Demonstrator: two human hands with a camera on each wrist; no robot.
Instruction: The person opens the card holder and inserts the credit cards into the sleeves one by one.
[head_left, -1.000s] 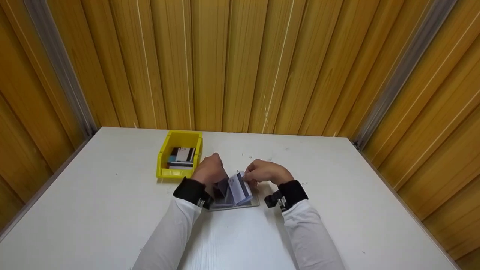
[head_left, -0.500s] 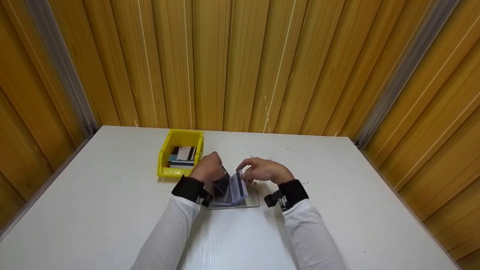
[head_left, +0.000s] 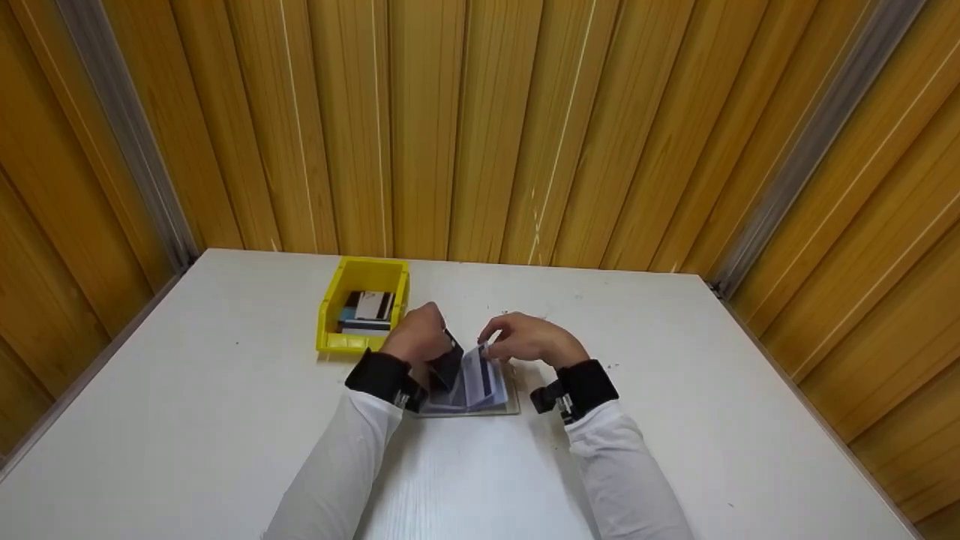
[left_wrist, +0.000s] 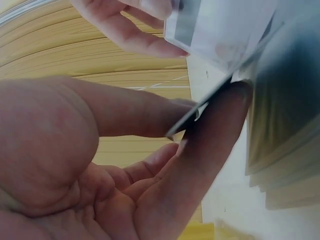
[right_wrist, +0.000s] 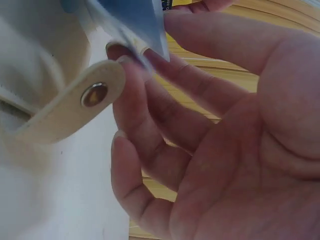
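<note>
A card holder (head_left: 513, 405) with a cream cover lies open on the white table, its clear sleeves fanned upward. My left hand (head_left: 416, 335) pinches a dark card (head_left: 448, 367) between thumb and index finger, over the left side of the holder; the left wrist view shows this card (left_wrist: 197, 112) edge-on. At the right, my right hand (head_left: 529, 339) holds the corner of a raised clear sleeve (head_left: 478, 375) containing a pale card with a dark stripe. The right wrist view shows that sleeve (right_wrist: 142, 27) at the thumb and fingertips, with the holder's snap strap (right_wrist: 75, 102) beside the fingers.
A yellow bin (head_left: 352, 343) with several cards (head_left: 370, 306) inside stands behind and left of the left hand. The white table (head_left: 637, 435) meets wood-patterned panels (head_left: 495, 135) at the back and sides.
The raised sleeve first tipped more upright, and another sleeve now shows beneath it on the right. My right index finger has lifted slightly. The dark card shows more beside my left hand.
</note>
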